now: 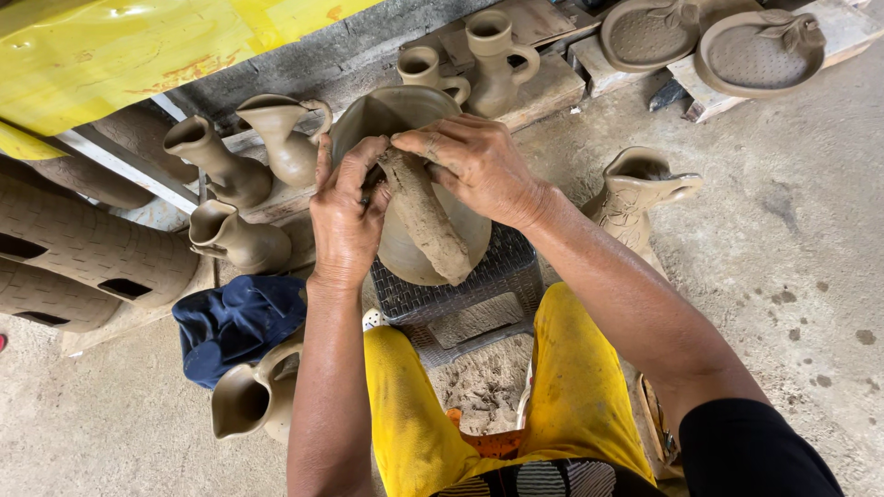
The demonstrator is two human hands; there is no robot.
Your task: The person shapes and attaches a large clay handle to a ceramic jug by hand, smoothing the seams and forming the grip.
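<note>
A wet grey clay jug [405,120] stands on a dark plastic crate [497,276] between my knees. A thick roll of clay [425,219] lies down the jug's side, its top end at the rim. My left hand [345,216] pinches the roll's upper end against the jug. My right hand [474,161] presses on the same end from the other side, fingers curled over it.
Unfired clay jugs [230,166] stand on a board to the left and behind [493,60]. One decorated jug [635,198] is at my right, another [253,396] by my left knee beside a blue cloth [235,322]. Two oval clay dishes [755,51] lie far right. Cylindrical clay pieces [83,248] lie left.
</note>
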